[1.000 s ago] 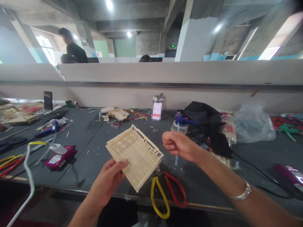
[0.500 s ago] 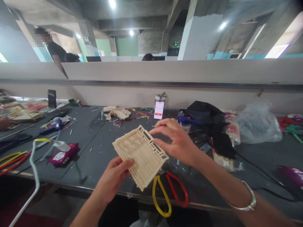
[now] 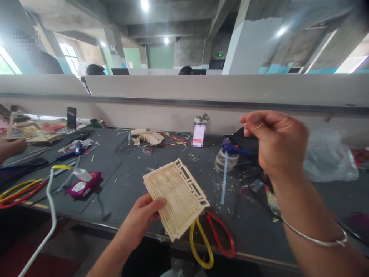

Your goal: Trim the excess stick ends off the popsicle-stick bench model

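My left hand (image 3: 142, 215) grips the near corner of a pale tray made of thin wooden sticks (image 3: 175, 197), holding it tilted above the dark worktable (image 3: 121, 184). Thumb on top, fingers underneath. My right hand (image 3: 275, 142) is raised at upper right, well away from the tray. Its fingers are pinched on a thin pale stick (image 3: 257, 127), a metal bangle (image 3: 317, 238) on the wrist. Scissors with one yellow and one red handle loop (image 3: 211, 240) lie on the table just under the tray.
A small white bottle (image 3: 198, 132), a tape roll (image 3: 223, 159), a black cloth, a clear plastic bag (image 3: 331, 157), a purple packet (image 3: 85, 184), red and yellow tools (image 3: 17, 190) and a phone (image 3: 71, 117) lie about. Another person's hand (image 3: 11, 148) works at far left. A low partition wall stands behind.
My right hand left the tray's far edge and rose up to the right, closing into a pinch on a thin stick. The left hand keeps holding the tray.
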### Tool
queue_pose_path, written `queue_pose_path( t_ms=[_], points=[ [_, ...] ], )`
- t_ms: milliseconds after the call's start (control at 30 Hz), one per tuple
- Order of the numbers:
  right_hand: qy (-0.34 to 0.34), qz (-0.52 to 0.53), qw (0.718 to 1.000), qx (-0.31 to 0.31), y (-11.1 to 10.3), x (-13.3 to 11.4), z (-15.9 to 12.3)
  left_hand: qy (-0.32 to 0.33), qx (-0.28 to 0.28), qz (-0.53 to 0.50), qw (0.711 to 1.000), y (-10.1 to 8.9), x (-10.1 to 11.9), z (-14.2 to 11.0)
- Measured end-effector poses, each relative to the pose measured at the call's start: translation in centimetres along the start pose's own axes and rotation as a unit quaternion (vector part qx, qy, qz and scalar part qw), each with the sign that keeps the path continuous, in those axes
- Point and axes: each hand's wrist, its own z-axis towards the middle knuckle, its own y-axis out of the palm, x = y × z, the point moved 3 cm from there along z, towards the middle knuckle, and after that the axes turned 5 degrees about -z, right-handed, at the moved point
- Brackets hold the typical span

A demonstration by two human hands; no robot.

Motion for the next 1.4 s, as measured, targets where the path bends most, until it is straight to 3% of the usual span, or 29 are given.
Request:
queue_pose_path(
  t_ms=[67,133,200,267,400,467,600,800,900,967,1067,1167,1233,1333,1400],
  points=[
    [0.043,0.008,0.998,-0.035,0.5,0.8,0.5,0.000,0.000,0.022,1.000,-0.1,0.2,-0.4],
    [0.064,-0.023,0.983,-0.171,2.4,1.1,-0.1,0.005,-0.010,0.051,0.999,0.0,0.3,-0.8],
    [0.063,-0.044,0.946,-0.315,4.6,1.0,-1.6,0.018,-0.024,0.082,0.996,0.3,0.6,-1.2],
    [0.060,-0.038,0.907,-0.414,6.3,0.8,-3.0,0.031,-0.036,0.108,0.993,0.7,0.8,-1.5],
    [0.056,-0.036,0.846,-0.529,7.8,0.3,-4.8,0.049,-0.052,0.161,0.984,1.3,1.2,-2.1],
    [0.027,-0.059,0.843,-0.534,7.7,0.0,-5.2,0.061,-0.051,0.197,0.977,1.4,1.2,-2.3],
    [-0.099,-0.184,0.859,-0.468,7.1,-1.1,-6.1,0.080,-0.039,0.265,0.960,1.2,1.3,-2.5],
    [-0.358,-0.327,0.774,-0.408,6.6,-2.9,-7.9,0.107,-0.014,0.329,0.938,1.1,1.6,-3.0],
    [-0.393,-0.337,0.771,-0.371,6.1,-3.5,-8.1,0.112,0.002,0.345,0.932,1.2,1.9,-3.3],
    [-0.365,-0.316,0.796,-0.365,5.8,-3.7,-7.8,0.110,0.003,0.341,0.934,1.4,2.1,-3.4],
    [-0.265,-0.237,0.872,-0.336,5.0,-3.8,-6.5,0.106,0.001,0.329,0.939,1.5,2.5,-3.3],
    [-0.108,-0.127,0.957,-0.239,3.4,-2.7,-4.6,0.098,-0.001,0.308,0.946,1.4,2.5,-2.9],
    [0.016,-0.025,0.988,-0.154,2.2,-1.1,-3.7,0.092,-0.007,0.292,0.952,1.2,2.4,-2.8],
    [0.190,0.131,0.967,-0.109,1.6,1.8,-4.4,0.074,-0.013,0.263,0.962,1.1,2.2,-2.7],
    [0.271,0.162,0.934,-0.169,2.2,3.2,-6.2,0.058,-0.014,0.240,0.969,1.0,2.1,-2.8]
  ],
)
